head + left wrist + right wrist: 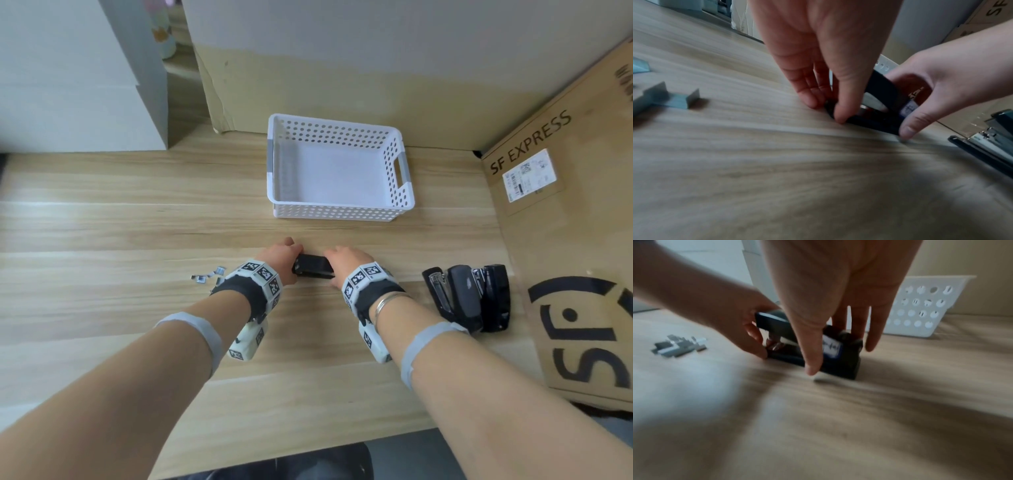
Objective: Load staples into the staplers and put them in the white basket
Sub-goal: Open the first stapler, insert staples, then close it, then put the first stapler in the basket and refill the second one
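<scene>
Forearms: two bare arms reach forward over a pale wooden table (137, 212), each wrist wearing a black strap with a band of black-and-white coded markers.
Left hand: the left hand (279, 262) grips the left end of a black stapler (313, 267), thumb on the near side and fingers on the far side, fingertips down at the tabletop in the left wrist view.
Right hand: the right hand (346, 262) holds the stapler's right end, thumb (812, 356) pressed against the near side over a white-and-blue label, the other fingers reaching down behind it.
Stapler in hand: it sits on the table between the two hands, base down; its top arm appears slightly raised at the left end, though both wrist views are blurred.
Loose staples: a small scatter of grey staple strips (209, 275) lies on the table just left of the left wrist.
Waiting staplers: three more black staplers (469, 296) lie packed side by side to the right of the right wrist, at least one lying open with its metal channel showing.
White basket: the perforated white basket (337, 209) stands farther back, beyond the hands, well apart from the held stapler, with nothing inside.
Backdrop: a cardboard box (561, 219) printed "SF EXPRESS" borders the table on the right, with more cardboard behind the basket.
</scene>
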A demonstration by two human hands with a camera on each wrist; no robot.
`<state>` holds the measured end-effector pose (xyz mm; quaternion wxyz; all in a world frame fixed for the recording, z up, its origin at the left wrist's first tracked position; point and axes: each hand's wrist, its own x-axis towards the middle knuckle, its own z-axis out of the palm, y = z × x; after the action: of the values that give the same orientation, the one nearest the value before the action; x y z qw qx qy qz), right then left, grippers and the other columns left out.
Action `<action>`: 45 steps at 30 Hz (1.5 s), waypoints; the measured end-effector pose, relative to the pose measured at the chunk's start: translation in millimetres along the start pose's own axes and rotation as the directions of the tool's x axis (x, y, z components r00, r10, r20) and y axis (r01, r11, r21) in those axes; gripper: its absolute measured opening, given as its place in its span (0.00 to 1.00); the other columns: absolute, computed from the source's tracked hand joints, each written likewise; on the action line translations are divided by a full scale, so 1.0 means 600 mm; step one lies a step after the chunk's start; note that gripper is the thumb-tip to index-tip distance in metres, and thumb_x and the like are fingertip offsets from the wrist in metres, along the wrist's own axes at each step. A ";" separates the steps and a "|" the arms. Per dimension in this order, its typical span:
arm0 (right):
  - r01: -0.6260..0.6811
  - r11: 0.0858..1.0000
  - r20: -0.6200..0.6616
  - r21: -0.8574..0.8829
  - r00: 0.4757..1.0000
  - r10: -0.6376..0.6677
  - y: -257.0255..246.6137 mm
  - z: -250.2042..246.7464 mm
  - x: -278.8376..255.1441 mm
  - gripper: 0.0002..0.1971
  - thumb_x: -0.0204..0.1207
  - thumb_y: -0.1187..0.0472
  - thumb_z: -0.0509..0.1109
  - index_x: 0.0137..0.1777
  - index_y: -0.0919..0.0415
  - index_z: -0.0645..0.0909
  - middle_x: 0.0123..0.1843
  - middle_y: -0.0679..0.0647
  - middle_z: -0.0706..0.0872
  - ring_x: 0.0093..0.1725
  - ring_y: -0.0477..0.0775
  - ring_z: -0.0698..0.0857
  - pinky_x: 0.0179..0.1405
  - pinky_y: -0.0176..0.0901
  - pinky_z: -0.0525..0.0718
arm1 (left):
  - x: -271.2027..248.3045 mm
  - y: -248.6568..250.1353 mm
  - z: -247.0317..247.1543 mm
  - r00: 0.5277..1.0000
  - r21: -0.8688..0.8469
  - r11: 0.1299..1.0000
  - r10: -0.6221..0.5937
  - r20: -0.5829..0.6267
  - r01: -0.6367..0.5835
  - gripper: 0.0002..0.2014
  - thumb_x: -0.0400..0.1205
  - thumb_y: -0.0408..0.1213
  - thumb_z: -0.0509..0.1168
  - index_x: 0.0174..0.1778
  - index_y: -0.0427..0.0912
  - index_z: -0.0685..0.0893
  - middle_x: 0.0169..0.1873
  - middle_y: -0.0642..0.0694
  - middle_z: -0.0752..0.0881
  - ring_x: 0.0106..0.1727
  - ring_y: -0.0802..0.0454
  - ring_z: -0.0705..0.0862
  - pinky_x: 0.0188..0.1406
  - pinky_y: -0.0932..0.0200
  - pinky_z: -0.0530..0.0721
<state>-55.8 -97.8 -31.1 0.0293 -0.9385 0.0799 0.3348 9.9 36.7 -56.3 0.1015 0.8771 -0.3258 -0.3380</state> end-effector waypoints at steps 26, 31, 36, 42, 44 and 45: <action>-0.180 0.887 -0.088 0.426 0.967 0.239 0.002 -0.228 0.102 0.15 0.74 0.52 0.68 0.33 0.60 0.74 0.28 0.52 0.77 0.26 0.50 0.75 0.34 0.42 0.74 | 0.087 -0.037 -0.232 0.923 -0.204 0.966 -0.218 -0.317 0.158 0.21 0.83 0.38 0.58 0.74 0.51 0.70 0.63 0.37 0.78 0.57 0.41 0.83 0.53 0.52 0.82; -0.203 0.884 -0.009 0.422 0.974 0.227 -0.017 -0.225 0.147 0.13 0.75 0.55 0.69 0.32 0.59 0.73 0.27 0.52 0.75 0.27 0.50 0.75 0.25 0.37 0.68 | 0.126 -0.061 -0.226 0.913 -0.280 0.947 -0.249 -0.324 0.158 0.16 0.84 0.39 0.57 0.67 0.50 0.77 0.58 0.39 0.84 0.38 0.48 0.81 0.40 0.58 0.81; -0.200 0.882 0.034 0.426 0.978 0.206 -0.036 -0.225 0.178 0.12 0.74 0.58 0.73 0.35 0.62 0.76 0.38 0.54 0.81 0.43 0.57 0.80 0.45 0.41 0.79 | 0.140 -0.075 -0.224 0.919 -0.322 0.936 -0.244 -0.310 0.140 0.12 0.82 0.35 0.58 0.59 0.46 0.80 0.44 0.44 0.84 0.28 0.49 0.79 0.28 0.60 0.78; -0.212 0.896 0.048 0.389 0.976 0.210 -0.059 -0.216 0.198 0.09 0.75 0.60 0.73 0.37 0.61 0.78 0.58 0.56 0.88 0.59 0.58 0.86 0.59 0.46 0.85 | 0.148 -0.086 -0.219 0.923 -0.385 0.919 -0.218 -0.316 0.085 0.11 0.79 0.34 0.61 0.55 0.46 0.82 0.39 0.47 0.82 0.20 0.56 0.76 0.20 0.67 0.74; -0.231 0.883 -0.003 0.409 0.967 0.255 -0.063 -0.202 0.207 0.11 0.75 0.59 0.72 0.55 0.63 0.81 0.60 0.56 0.86 0.60 0.58 0.86 0.55 0.43 0.83 | 0.150 -0.087 -0.218 0.920 -0.396 0.915 -0.218 -0.327 0.076 0.11 0.79 0.34 0.60 0.55 0.46 0.82 0.39 0.47 0.82 0.20 0.56 0.76 0.20 0.67 0.74; -0.249 0.862 -0.022 0.442 0.957 0.288 -0.063 -0.197 0.205 0.15 0.75 0.59 0.72 0.60 0.64 0.79 0.60 0.57 0.86 0.59 0.58 0.87 0.52 0.43 0.83 | 0.151 -0.087 -0.217 0.920 -0.397 0.915 -0.217 -0.325 0.076 0.11 0.79 0.33 0.60 0.55 0.45 0.82 0.39 0.47 0.82 0.20 0.55 0.76 0.20 0.67 0.74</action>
<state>118.4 -89.2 -17.6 0.1871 -0.9015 0.2837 0.2680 172.6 13.4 -26.7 0.3002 0.9106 -0.1626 -0.2331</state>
